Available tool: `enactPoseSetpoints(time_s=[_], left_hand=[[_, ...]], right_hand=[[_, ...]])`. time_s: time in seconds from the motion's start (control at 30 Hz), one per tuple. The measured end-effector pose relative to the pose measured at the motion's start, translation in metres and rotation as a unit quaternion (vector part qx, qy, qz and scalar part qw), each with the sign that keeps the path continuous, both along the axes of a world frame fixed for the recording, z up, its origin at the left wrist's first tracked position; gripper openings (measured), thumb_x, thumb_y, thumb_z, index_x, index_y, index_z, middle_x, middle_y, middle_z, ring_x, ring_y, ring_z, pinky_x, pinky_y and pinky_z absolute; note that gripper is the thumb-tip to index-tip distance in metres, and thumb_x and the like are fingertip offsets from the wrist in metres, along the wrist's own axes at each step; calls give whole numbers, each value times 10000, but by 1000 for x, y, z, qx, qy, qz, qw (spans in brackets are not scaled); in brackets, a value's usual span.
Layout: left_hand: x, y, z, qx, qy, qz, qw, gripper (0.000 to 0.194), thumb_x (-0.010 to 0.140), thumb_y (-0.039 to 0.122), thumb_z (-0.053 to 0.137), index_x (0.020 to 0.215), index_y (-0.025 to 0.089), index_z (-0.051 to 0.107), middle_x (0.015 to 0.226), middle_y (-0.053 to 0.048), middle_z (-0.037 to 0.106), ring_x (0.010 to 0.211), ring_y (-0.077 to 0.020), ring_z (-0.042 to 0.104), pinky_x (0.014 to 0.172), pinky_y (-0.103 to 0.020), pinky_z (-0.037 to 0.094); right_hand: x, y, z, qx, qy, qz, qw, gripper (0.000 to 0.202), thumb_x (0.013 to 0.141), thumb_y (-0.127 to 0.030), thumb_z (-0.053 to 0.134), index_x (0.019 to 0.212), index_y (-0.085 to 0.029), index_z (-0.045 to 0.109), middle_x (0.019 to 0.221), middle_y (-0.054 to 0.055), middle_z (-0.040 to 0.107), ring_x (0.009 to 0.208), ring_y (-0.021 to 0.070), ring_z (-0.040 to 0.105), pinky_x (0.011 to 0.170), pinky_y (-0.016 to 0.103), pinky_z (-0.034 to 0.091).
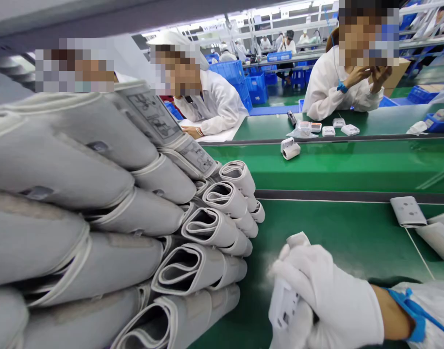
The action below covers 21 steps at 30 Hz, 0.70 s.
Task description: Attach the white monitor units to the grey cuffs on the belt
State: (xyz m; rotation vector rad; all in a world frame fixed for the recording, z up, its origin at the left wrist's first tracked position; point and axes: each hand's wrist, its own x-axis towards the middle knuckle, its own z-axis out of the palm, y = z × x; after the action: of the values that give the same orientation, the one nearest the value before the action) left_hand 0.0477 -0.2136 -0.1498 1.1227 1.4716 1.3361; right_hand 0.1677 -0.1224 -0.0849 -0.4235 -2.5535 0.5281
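My right hand, in a white glove with a blue strap at the wrist, is closed around a white wrist blood pressure monitor. The monitor's face has small dark marks; the fingers and motion blur hide much of it. It is held above the green work surface. To the left rises a large stack of grey rolled cuffs, apart from the hand. My left hand cannot be made out.
A similar white unit lies at the right beside a pale cuff. Across the green belt, which carries another cuffed unit, co-workers sit at a bench with small white devices. A grey shelf edge hangs overhead.
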Motion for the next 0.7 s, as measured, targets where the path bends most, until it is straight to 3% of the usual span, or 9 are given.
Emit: enactPoseSetpoints(time_s=[0.03,0.1,0.17,0.27,0.37,0.43,0.5,0.57,0.7], left_hand=[[-6,5,-4,-13,-42,7,999,631,999,477,507,1525,127,515,1263,-188,677,1180,-358,682,987,-505,615],[-19,13,-13,-33,-170,19,985,591,994,492,563,1501,188,549,1181,-191,720,1094,-389,714,879,-568,637],[-32,20,-21,-34,-287,17,957,667,921,547,688,1476,203,553,1088,-180,740,968,-370,746,744,-498,661],[-44,23,-23,-4,-360,15,933,806,854,572,771,1504,186,492,966,-138,724,798,-285,741,544,-318,616],[-48,22,-16,-20,-344,13,939,787,951,532,666,1593,222,331,1009,-124,683,737,-223,706,431,-225,519],[-49,24,-11,-39,-347,-15,937,818,976,541,619,1629,266,209,1083,-127,647,711,-201,692,395,-206,476],[-49,27,-12,-35,-357,-58,932,904,938,572,659,1629,324,131,1147,-123,614,666,-185,685,374,-205,457],[-48,29,-18,-12,-347,-89,934,977,864,558,752,1603,372,140,1252,-134,585,586,-145,669,391,-220,474],[-43,28,-22,-8,-289,-106,951,973,767,445,843,1550,361,271,1475,-223,495,535,-113,665,484,-280,544]], right_hand=[[0,7,-4,16,-5,-9,1000,825,839,-529,696,1536,-167,444,1362,233,603,1263,445,573,1047,641,470],[4,25,-19,8,-42,-33,999,940,774,-669,748,1545,-216,457,1503,247,481,1440,547,363,1077,733,384],[9,43,-41,-34,-74,-48,996,880,718,-620,814,1477,-265,545,1562,228,411,1467,586,288,1041,766,384],[12,60,-71,-110,-83,-58,989,587,795,-384,765,1355,-288,620,1488,174,481,1388,455,466,1041,655,460],[14,66,-83,-228,-15,-107,968,569,872,-399,717,1401,-279,547,1418,157,531,1281,365,572,1051,583,492],[17,67,-83,-403,84,-121,903,681,904,-543,674,1486,-280,436,1361,160,578,1174,344,654,964,533,562],[19,66,-80,-559,180,-112,802,776,941,-680,553,1550,-258,320,1286,175,626,1012,322,726,779,459,616],[22,63,-77,-629,235,-98,735,842,948,-736,489,1581,-230,263,1144,164,682,791,271,739,592,364,576],[30,51,-73,-636,258,-93,722,937,888,-670,667,1619,-243,266,905,71,711,603,169,626,562,293,506]])
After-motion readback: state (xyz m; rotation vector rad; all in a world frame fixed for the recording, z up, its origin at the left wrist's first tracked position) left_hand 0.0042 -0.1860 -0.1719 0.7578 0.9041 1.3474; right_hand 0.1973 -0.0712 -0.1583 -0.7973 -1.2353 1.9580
